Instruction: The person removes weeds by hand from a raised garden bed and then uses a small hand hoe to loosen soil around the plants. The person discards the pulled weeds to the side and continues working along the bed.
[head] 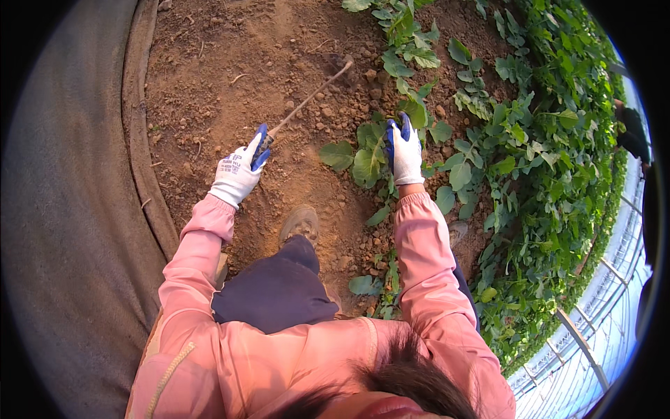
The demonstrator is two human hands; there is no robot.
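My left hand (238,170), in a white glove with blue-coated fingers, is closed around the dark, patterned grip of a hand tool (314,94). The tool's long, thin shaft slants away to the upper right, over bare soil; the shape of its far end is unclear. My right hand (406,154), gloved the same way, reaches down among broad-leaved green plants (368,166) in a row. A large leaf (416,111) lies right at its fingertips. The palm side faces away, so whether it grips a stem is hidden.
Loose, cloddy soil (209,99) spreads before me. A grey-brown sheet (73,209) with a rolled edge (141,131) runs along the left. Dense foliage (555,209) fills the right, near a metal frame (581,345). My shoe (301,222) stands on the soil.
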